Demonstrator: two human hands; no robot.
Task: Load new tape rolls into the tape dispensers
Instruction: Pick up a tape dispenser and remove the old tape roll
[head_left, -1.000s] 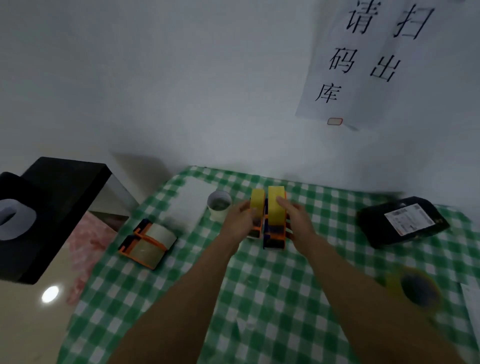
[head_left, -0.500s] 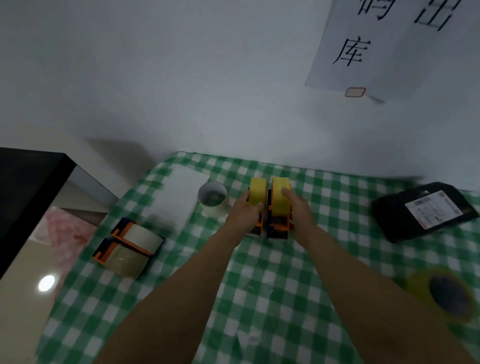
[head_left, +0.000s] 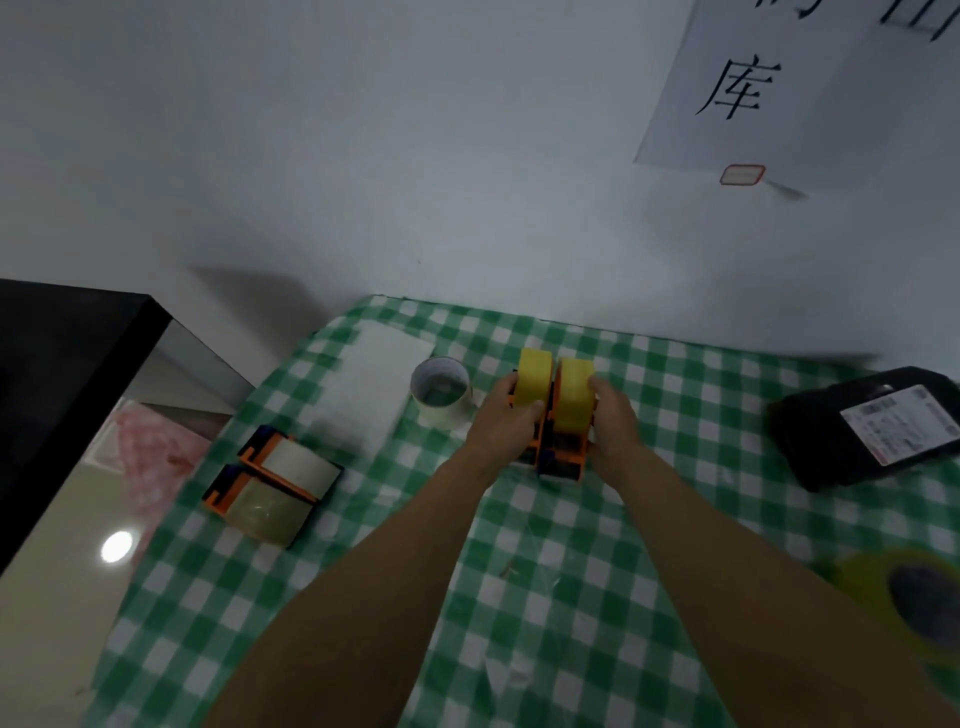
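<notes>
Near the tablecloth's (head_left: 519, 597) far edge, the left hand (head_left: 498, 421) grips one yellow-roll dispenser (head_left: 532, 395). The right hand (head_left: 613, 421) grips its touching neighbour (head_left: 571, 410), fingers wrapped around.

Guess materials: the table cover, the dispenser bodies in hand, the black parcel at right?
Table cover: probably thin plastic sheet, given the faint sheen and creases; could be cloth.
Dispenser bodies: likely moulded plastic, matte orange with dark parts.
Black parcel: looks like glossy poly mailer film, wrinkled, carrying a white paper label.
</notes>
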